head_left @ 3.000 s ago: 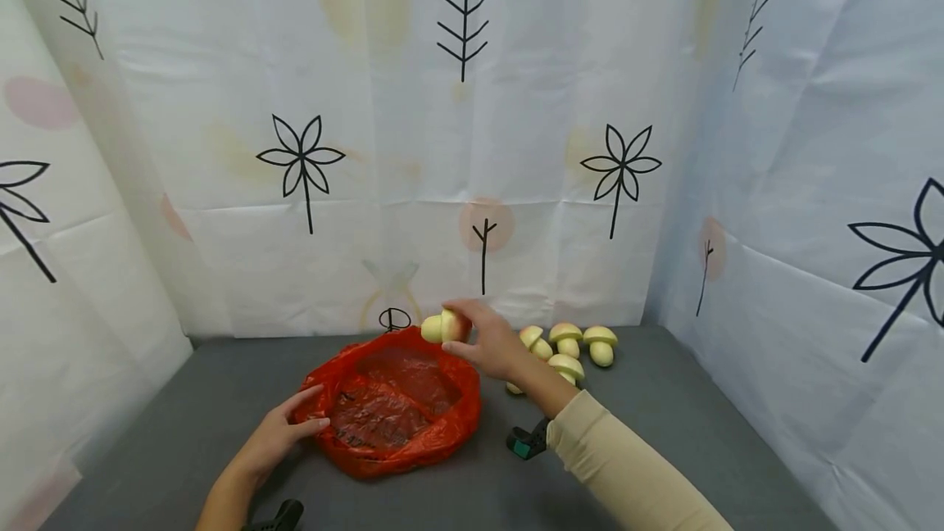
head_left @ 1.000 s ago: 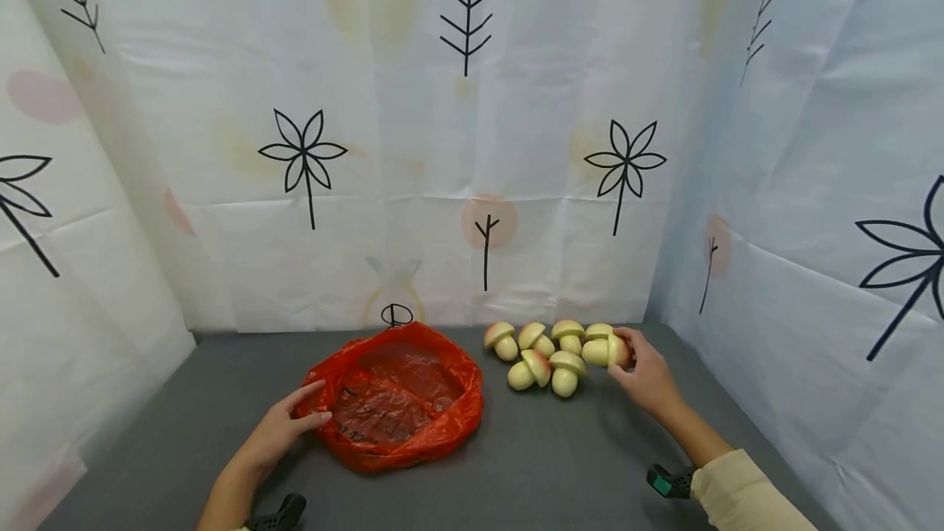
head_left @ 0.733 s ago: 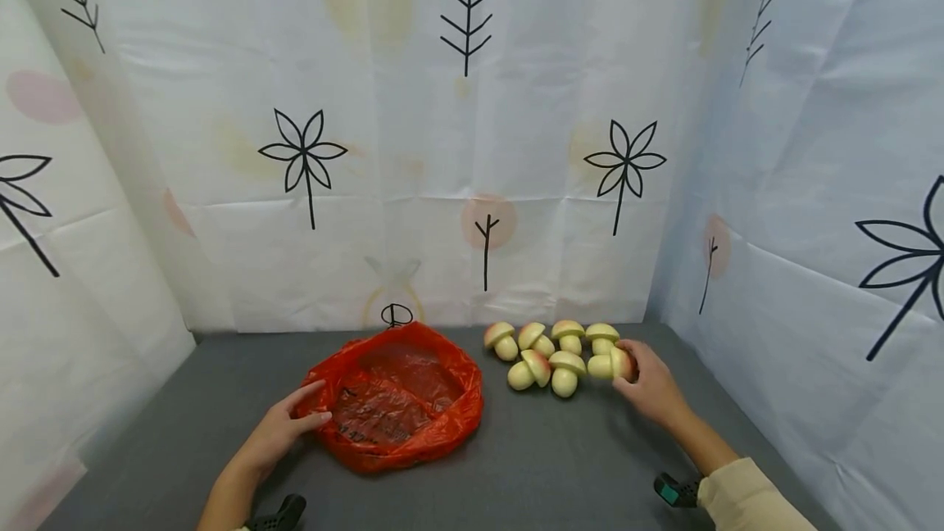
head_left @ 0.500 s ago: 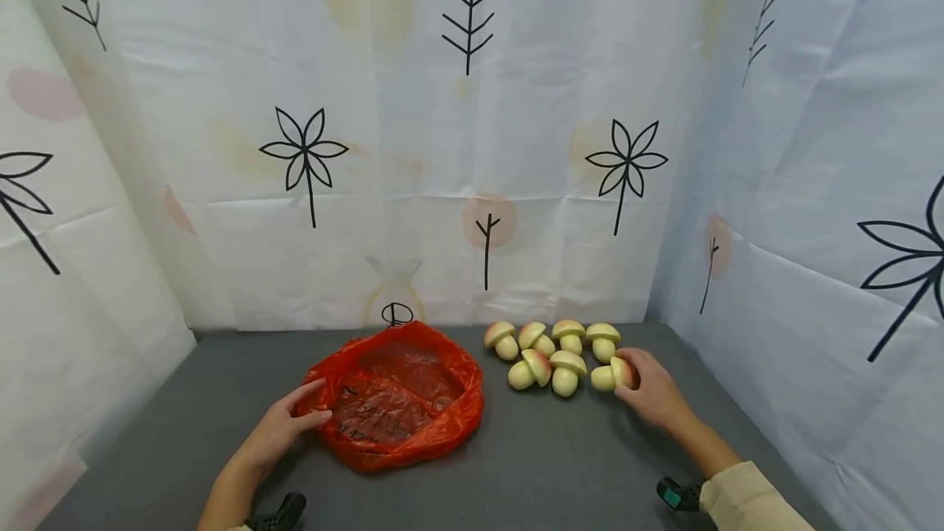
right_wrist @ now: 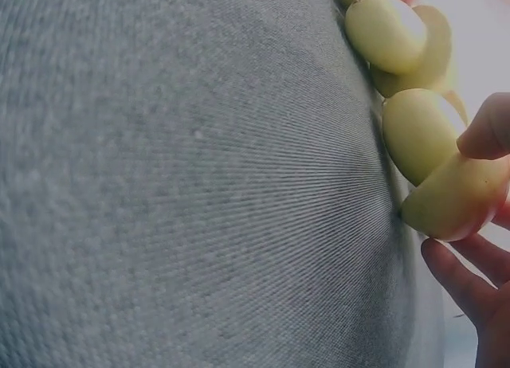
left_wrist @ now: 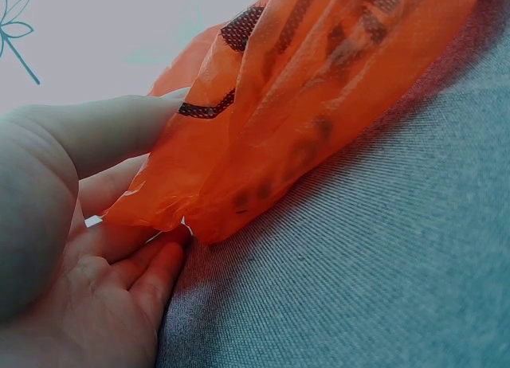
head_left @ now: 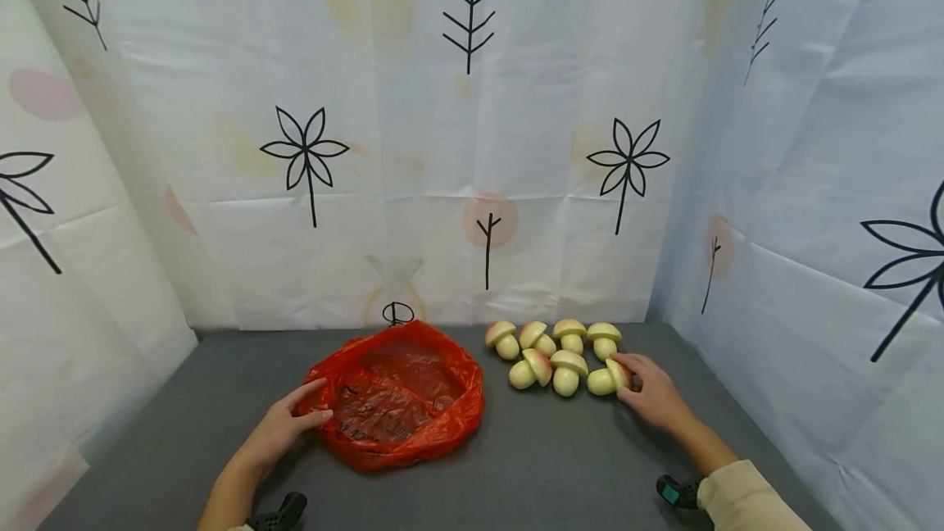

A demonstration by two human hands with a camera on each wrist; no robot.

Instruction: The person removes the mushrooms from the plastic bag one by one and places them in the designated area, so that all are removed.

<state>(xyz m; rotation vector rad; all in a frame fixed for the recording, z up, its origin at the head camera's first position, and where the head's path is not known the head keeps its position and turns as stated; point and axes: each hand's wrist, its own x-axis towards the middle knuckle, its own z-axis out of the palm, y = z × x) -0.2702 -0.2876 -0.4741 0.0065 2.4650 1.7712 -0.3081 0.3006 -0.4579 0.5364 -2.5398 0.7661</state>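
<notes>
In the head view my right hand [head_left: 656, 392] grips a pale yellow toy mushroom [head_left: 601, 382] by its reddish cap, at the right end of the front row. The right wrist view shows thumb and fingers around that cap, the mushroom on its side at the table. Beside it stand more mushrooms, among them a front one [head_left: 566, 375], a tilted one [head_left: 529, 369] and a back one [head_left: 605, 340]. To the left lies a red plastic bag [head_left: 460, 416] with its mouth spread wide. My left hand [head_left: 273, 437] pinches the bag's left rim between thumb and fingers.
A grey cloth [head_left: 546, 465] covers the table. Patterned white curtains [head_left: 413, 252] rise behind it and on both sides. Each wrist bears a black strapped device, such as the right one [head_left: 677, 492]. Several mushrooms form a back row near the curtain.
My right hand has carried the mushroom from above the bag over to the right, then nearer and down to the front row's end. My left hand has stayed on the bag's rim.
</notes>
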